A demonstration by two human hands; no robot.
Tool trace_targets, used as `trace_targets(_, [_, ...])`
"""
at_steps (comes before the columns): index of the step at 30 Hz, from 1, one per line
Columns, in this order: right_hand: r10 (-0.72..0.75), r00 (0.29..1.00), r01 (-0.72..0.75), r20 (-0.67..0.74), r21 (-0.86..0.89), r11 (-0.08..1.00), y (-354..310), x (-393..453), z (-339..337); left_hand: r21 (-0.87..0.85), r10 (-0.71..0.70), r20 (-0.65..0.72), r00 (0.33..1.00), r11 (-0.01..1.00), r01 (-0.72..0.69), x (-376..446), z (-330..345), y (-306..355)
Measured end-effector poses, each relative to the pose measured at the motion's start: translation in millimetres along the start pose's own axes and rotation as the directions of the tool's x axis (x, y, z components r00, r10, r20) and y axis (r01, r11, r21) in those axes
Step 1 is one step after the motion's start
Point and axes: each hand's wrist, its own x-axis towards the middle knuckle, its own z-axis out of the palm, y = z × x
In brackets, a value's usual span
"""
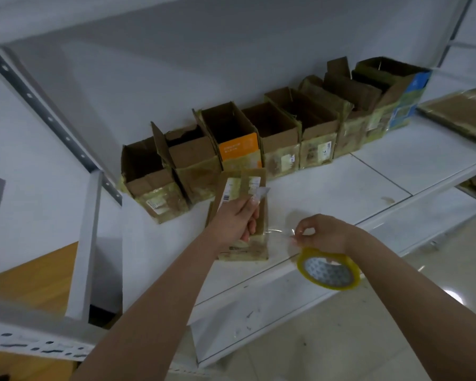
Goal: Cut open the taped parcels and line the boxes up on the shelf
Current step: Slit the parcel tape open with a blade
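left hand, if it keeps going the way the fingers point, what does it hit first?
Likely the orange-fronted box in the row behind, just past the flat parcel that the left hand holds. Depth is hard to judge from one view.

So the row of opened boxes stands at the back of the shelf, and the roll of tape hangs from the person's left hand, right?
Not quite. The head view shows the roll of tape hanging from the right hand, not the left. The left hand holds a flat parcel. The opened boxes do stand at the back of the shelf.
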Motion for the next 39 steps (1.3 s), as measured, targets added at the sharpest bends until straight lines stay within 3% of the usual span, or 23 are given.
trace_targets(3, [-0.086, 0.996, 0.075, 0.037, 0.218, 0.973, 8, -9, -10, 0.094, -0.021, 0.134, 0.991, 0.996, 0.009, -3, -5, 6])
trace_targets(6, [-0.119, 0.992, 0.099, 0.043, 0.322, 0.942, 12, -19, -17, 0.326, -0.06, 0.302, 0.952, 0.944, -0.044, -4, -10, 18])
trace_targets(11, [-0.066, 0.991, 0.082, -0.115, 0.137, 0.987, 3, -21, -18, 0.668, -0.176, 0.374, 0.911, 0.732, -0.134, 0, -1, 50])
trace_targets(16, [-0.052, 0.979, 0.053, -0.196, -0.001, 0.999, -4, -25, -13, 0.874, -0.188, 0.319, 0.929, 0.437, -0.212, 4, 27, 58])
trace_targets(18, [-0.016, 0.984, 0.029, -0.177, 0.07, 0.997, 0, -25, -12, 0.847, -0.166, 0.345, 0.924, 0.48, -0.23, 3, 24, 56])
trace_targets(21, [0.026, 0.992, -0.004, -0.125, 0.175, 0.985, 9, -26, -9, 0.54, -0.143, 0.355, 0.924, 0.838, -0.078, -1, 3, 45])
trace_targets(23, [0.024, 0.994, 0.002, -0.107, 0.238, 0.971, 9, -25, -4, 0.395, -0.138, 0.224, 0.965, 0.918, 0.04, -5, -3, 35])
trace_targets(27, [0.027, 0.995, 0.004, -0.095, 0.311, 0.95, 8, -20, 6, 0.618, -0.057, -0.042, 0.998, 0.783, 0.071, -3, 18, 24])
trace_targets(30, [0.099, 0.991, -0.071, -0.092, 0.268, 0.961, 16, -20, 10, 0.699, -0.015, -0.153, 0.988, 0.705, 0.119, -4, 28, 23])
trace_targets(36, [0.137, 0.974, -0.077, -0.183, 0.304, 0.949, 19, -26, 1, 0.796, -0.03, -0.15, 0.988, 0.589, 0.138, -7, 42, 30])
trace_targets(39, [0.107, 0.967, -0.03, -0.232, 0.314, 0.949, 11, -28, 0, 0.711, -0.042, -0.143, 0.989, 0.691, 0.132, -7, 36, 27])
